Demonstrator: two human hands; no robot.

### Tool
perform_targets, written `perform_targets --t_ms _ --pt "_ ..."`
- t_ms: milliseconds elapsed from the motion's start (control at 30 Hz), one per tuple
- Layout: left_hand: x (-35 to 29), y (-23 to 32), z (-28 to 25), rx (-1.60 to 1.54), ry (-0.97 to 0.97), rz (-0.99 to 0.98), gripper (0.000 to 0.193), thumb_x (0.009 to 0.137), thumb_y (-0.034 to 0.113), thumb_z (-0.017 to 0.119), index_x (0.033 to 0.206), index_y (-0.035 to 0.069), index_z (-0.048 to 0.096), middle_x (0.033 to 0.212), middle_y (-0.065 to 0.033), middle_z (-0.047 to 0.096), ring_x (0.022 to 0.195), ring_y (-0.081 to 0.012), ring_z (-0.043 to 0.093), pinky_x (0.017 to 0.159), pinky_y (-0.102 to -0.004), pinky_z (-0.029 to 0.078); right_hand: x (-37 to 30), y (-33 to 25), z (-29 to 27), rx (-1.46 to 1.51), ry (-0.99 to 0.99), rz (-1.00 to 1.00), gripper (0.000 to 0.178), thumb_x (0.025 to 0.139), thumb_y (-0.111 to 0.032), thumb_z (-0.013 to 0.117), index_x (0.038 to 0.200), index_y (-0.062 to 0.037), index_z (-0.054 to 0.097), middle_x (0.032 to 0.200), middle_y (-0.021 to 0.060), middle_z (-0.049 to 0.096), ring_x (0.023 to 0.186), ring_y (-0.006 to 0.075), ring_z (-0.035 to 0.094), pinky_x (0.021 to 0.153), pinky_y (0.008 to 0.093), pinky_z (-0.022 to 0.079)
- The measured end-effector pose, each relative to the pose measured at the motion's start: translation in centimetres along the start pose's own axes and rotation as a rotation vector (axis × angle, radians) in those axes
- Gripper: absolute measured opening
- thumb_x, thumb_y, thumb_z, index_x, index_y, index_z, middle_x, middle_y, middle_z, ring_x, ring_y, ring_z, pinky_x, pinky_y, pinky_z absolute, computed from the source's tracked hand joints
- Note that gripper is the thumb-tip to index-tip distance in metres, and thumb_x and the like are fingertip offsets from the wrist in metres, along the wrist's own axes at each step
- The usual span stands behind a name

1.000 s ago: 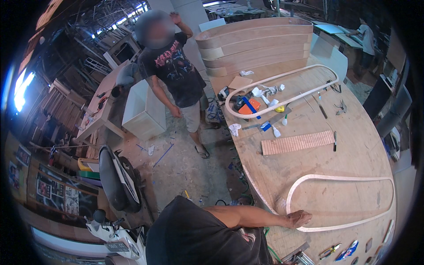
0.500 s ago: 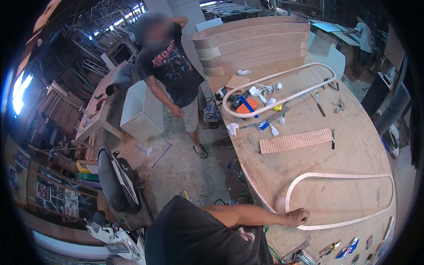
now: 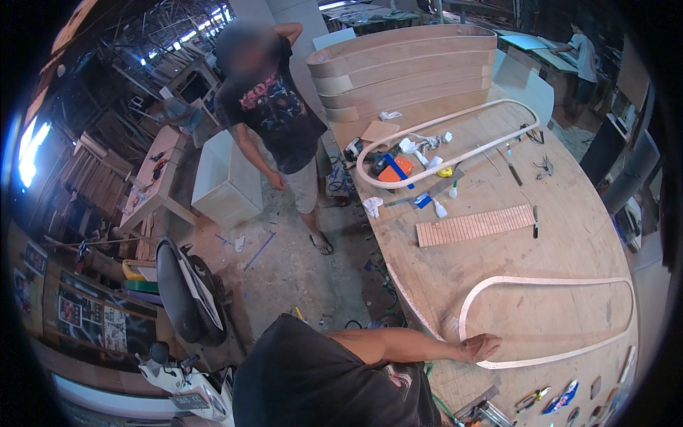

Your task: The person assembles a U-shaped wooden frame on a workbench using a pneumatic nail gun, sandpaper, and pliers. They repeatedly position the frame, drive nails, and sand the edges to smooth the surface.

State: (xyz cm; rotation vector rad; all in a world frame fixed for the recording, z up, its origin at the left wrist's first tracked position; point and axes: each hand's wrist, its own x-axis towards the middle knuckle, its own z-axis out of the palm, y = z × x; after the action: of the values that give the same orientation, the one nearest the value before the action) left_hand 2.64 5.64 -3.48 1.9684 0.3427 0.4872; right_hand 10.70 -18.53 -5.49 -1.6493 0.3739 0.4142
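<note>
My left hand (image 3: 482, 347) rests at the lower left bend of a pale, rounded oval wooden frame (image 3: 555, 281) lying flat on a large wooden worktable (image 3: 569, 256). Its fingers are curled over the frame's strip, hiding part of that bend, with the fingertips toward the inside of the loop. The left forearm (image 3: 413, 346) reaches across from the left over the table edge. My right hand is out of view. Beyond the frame lie a slatted wooden strip (image 3: 477, 226) and a black pen-like tool (image 3: 536, 222).
A second oval frame (image 3: 361, 162) surrounds bottles, rags and an orange tool (image 3: 395, 170). Stacked curved wooden bands (image 3: 405, 75) stand behind. Pliers (image 3: 532, 400) and a blue packet (image 3: 561, 398) lie near the front. A person (image 3: 274, 107) stands across the aisle; a motorbike (image 3: 188, 292) is left.
My left hand stays at the frame's bend, its fingers slightly shifted and less tightly bunched. The view has moved slightly. In the background, a bent-over person has risen and moved back.
</note>
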Motion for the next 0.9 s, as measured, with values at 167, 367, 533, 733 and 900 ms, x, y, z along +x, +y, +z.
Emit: perform_targets --t_ms 167,367,533,733,900 --pt "-0.3 -1.4 1.4 0.006 0.063 0.023 0.025 0.099 0.021 0.060 0.091 -0.002 0.054 0.083 -0.0237 0.057 0.087 -0.0439 0.063 0.080 -0.0513 0.047 0.1 -0.1 -0.8 -0.002 -0.006 -0.003 0.064 0.101 -0.053 0.064 0.127 0.0052 0.067 0.109 0.0165 0.072 0.094 0.0286 0.070 0.079 0.0391 0.060" --pt "0.0 0.8 -0.5 -0.108 -0.014 -0.056 0.024 0.097 0.023 0.065 0.092 0.000 0.057 0.088 -0.0232 0.059 0.091 -0.0408 0.064 0.080 -0.0485 0.048 0.2 0.5 -3.3 0.015 0.014 -0.008 0.064 0.101 -0.054 0.064 0.127 0.0054 0.067 0.109 0.0167 0.072 0.094 0.0288 0.070 0.079 0.0391 0.060" --pt "0.2 1.2 -0.3 -0.151 0.065 -0.092 0.024 0.095 0.019 0.065 0.095 -0.002 0.054 0.090 -0.0200 0.058 0.090 -0.0361 0.064 0.079 -0.0447 0.049 0.4 1.6 -6.6 0.033 0.035 -0.011 0.065 0.101 -0.054 0.064 0.127 0.0056 0.067 0.109 0.0168 0.072 0.094 0.0290 0.070 0.079 0.0392 0.060" --pt "-0.2 0.8 -1.2 -0.131 0.030 -0.047 0.027 0.098 0.021 0.063 0.089 -0.004 0.057 0.074 -0.0221 0.058 0.070 -0.0340 0.063 0.066 -0.0451 0.047 -0.1 4.3 -12.0 0.089 0.085 0.004 0.066 0.101 -0.055 0.064 0.127 0.0059 0.067 0.108 0.0170 0.073 0.094 0.0292 0.070 0.080 0.0392 0.060" --pt "0.0 1.5 -2.1 0.044 0.079 -0.026 0.031 0.102 0.025 0.062 0.091 -0.004 0.061 0.075 -0.0263 0.057 0.066 -0.0341 0.062 0.065 -0.0457 0.046 -1.0 6.7 -17.2 0.152 0.133 0.004 0.066 0.101 -0.055 0.064 0.127 0.0061 0.067 0.108 0.0172 0.073 0.094 0.0294 0.071 0.080 0.0393 0.060"
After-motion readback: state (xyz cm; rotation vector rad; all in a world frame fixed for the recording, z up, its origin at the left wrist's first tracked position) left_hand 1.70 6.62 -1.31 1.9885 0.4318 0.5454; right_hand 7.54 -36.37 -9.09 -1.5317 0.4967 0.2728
